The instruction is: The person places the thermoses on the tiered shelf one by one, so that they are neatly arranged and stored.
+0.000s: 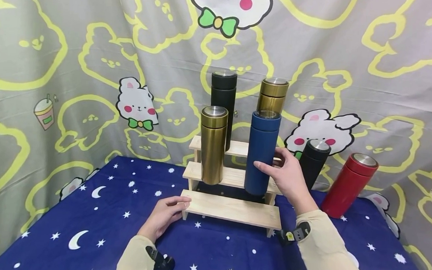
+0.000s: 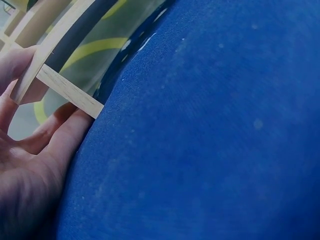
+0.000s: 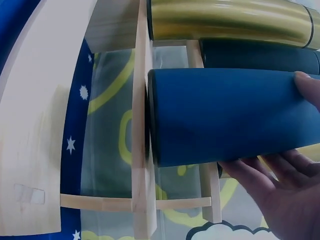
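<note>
A light wooden three-step stand [image 1: 230,208] holds several tall bottles. My right hand [image 1: 289,176] grips a blue thermos flask [image 1: 261,154], thumb on its near side and fingers round its right side. Its base is at the middle step's front edge; whether it bears on the step I cannot tell. My left hand [image 1: 164,214] holds the left end of the lowest step, with fingers by the stand's leg [image 2: 70,90] in the left wrist view. A gold flask [image 1: 213,151] is upright on the middle step, left of the blue one.
A black flask [image 1: 223,94] and another gold flask [image 1: 272,95] stand on the top step. Right of the stand, a second black flask [image 1: 313,161] and a red flask [image 1: 350,186] stand on the dark blue star-patterned cloth [image 1: 121,232]. A printed curtain [image 1: 168,66] hangs behind.
</note>
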Tool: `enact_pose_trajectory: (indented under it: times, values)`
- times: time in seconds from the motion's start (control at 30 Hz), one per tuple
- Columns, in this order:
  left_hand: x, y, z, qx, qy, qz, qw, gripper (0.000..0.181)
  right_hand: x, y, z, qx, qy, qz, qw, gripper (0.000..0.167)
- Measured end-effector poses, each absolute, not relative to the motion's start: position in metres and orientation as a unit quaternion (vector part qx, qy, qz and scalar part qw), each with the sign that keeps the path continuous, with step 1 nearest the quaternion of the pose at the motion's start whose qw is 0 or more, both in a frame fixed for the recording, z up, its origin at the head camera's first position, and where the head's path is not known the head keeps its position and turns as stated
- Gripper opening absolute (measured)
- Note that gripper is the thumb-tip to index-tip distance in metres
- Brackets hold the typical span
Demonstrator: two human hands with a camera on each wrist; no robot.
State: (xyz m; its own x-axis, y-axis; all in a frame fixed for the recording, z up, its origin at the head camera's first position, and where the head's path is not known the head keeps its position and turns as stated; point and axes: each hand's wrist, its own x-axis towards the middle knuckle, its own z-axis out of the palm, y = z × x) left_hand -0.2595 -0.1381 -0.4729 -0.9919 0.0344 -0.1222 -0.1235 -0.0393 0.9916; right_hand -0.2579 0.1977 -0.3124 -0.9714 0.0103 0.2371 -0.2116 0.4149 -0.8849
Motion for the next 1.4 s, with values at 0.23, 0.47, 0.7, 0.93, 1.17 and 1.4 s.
enact_pose_trajectory:
  times: [0.23,0.47,0.7,0.93,1.17,1.4]
  values:
    - [-0.259,-0.138,-0.473,-0.033,0.688,0.723,0.051,0.024,-0.26,0.198,-0.316,0.064,-0.826,0.55,0.105,0.083]
    - [-0.258,-0.138,-0.473,-0.032,0.69,0.721,0.049,0.024,-0.263,0.197,-0.32,0.069,-0.819,0.559,0.112,0.081]
    - [-0.259,-0.138,-0.474,-0.021,0.691,0.72,0.053,0.027,-0.261,0.2,-0.322,0.076,-0.813,0.567,0.11,0.083]
    - [-0.258,-0.138,-0.474,-0.027,0.689,0.722,0.051,0.026,-0.262,0.2,-0.325,0.084,-0.817,0.562,0.102,0.083]
    - [-0.258,-0.138,-0.475,-0.029,0.689,0.722,0.05,0.026,-0.26,0.204,-0.327,0.095,-0.816,0.56,0.107,0.083]
    - [-0.26,-0.138,-0.476,-0.023,0.693,0.719,0.049,0.028,-0.256,0.21,-0.328,0.11,-0.802,0.571,0.139,0.071]
